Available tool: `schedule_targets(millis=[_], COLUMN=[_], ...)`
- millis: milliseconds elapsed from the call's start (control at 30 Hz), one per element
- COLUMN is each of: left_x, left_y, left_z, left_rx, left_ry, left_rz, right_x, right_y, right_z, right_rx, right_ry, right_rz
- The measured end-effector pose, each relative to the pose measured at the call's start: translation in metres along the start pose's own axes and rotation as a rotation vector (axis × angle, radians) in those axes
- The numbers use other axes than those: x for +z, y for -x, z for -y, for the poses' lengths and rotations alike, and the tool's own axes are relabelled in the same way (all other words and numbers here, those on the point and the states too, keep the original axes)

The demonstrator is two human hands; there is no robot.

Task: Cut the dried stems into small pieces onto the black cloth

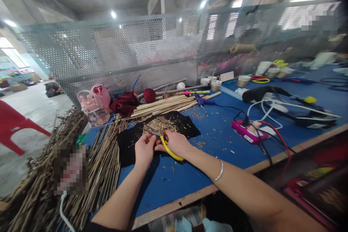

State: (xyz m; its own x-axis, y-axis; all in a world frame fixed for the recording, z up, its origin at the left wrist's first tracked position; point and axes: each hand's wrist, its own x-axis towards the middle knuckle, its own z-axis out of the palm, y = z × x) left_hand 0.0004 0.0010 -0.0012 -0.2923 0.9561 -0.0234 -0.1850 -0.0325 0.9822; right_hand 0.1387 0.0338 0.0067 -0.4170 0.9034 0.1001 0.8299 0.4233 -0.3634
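Scissors with yellow and red handles [172, 150] are held in my right hand [176, 144], their blades pointing left over a black cloth [126, 148]. Close beside the blades is my left hand [145, 147], its fingertips pinched together; what they hold is too small to make out. A heap of small light-brown cut pieces [163, 124] lies on the cloth just beyond both hands. Many long dry stems [104, 159] are stacked left of the cloth.
Peeled pale sticks [165, 106], a dark red yarn ball [149, 95] and a blue glue gun [202, 100] lie behind the cloth. A magenta power strip [248, 132] with cables sits at right. A perforated metal screen [122, 50] stands behind the blue table [217, 141].
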Motion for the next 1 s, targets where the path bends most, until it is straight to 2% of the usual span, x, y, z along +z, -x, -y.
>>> schedule_targets(millis=[267,733,1000], left_x=[-0.0003,0.0002,-0.0003], left_y=[-0.0009,-0.0018,-0.0019], left_z=[0.0021,0.0020,-0.0007], left_rx=[-0.117,-0.157,-0.154], left_ry=[0.004,-0.074,-0.034], left_rz=[-0.027,0.013,-0.039], right_x=[-0.0030,-0.0026,-0.0048], right_y=[-0.0016,-0.0084,-0.0062], right_z=[0.0016,-0.0070,-0.0068], right_rx=[0.068,0.105,0.070], right_ry=[0.022,0.045,0.086], right_rz=[0.078,0.125,0.061])
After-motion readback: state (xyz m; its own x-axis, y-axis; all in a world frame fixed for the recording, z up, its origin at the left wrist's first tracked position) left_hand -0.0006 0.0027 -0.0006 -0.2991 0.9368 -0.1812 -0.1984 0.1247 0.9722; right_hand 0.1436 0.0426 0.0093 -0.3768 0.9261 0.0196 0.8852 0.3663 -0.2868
